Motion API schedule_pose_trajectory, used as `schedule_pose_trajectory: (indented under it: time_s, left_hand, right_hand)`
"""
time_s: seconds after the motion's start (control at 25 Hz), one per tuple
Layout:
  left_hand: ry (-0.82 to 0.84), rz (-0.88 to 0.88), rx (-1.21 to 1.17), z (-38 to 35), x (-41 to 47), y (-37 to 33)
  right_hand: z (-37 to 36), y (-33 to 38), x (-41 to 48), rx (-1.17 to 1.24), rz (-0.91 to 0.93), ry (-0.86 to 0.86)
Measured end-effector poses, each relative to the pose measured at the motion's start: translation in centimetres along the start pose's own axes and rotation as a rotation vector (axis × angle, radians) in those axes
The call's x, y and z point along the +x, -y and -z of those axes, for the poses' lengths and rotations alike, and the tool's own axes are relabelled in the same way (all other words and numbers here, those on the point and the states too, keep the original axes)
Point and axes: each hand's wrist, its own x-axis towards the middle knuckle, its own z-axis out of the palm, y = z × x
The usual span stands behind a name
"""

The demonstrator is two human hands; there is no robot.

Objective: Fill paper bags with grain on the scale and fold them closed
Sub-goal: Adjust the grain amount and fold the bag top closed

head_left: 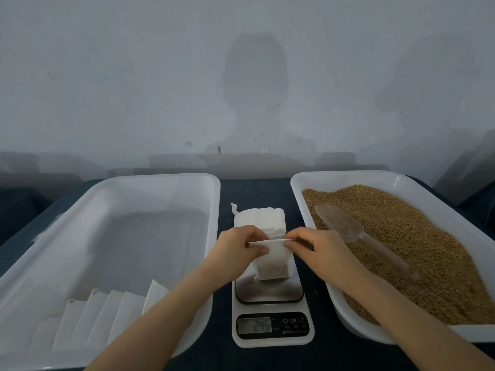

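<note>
Bare left hand [237, 246] and right hand [314, 247] pinch the paper bag [271, 266].

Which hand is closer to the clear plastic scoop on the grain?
Right. The right hand pinches the white paper bag just left of the clear plastic scoop; the left hand pinches the bag's other end, farther off.

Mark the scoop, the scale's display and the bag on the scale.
scoop [342, 224]: head view, on its bowl.
scale display [254, 325]: head view, on the digits.
bag [270, 263]: head view, on its filled lower half.

Pale grey wall [107, 76], faintly shadowed; dark, perhaps cloth-covered table [254, 191].
</note>
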Motion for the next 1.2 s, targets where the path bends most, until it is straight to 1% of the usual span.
schedule_pose_trajectory:
  time_s: [1.0, 1.2]
  left_hand:
    - [0.013, 0.021, 0.020, -0.14, 0.14, 0.03]
    - [0.045, 0.037, 0.020, -0.28, 0.17, -0.11]
  right_hand:
    - [-0.01, 0.11, -0.13, -0.009, 0.017, 0.010]
    - [-0.10, 0.30, -0.15, -0.003, 0.036, 0.027]
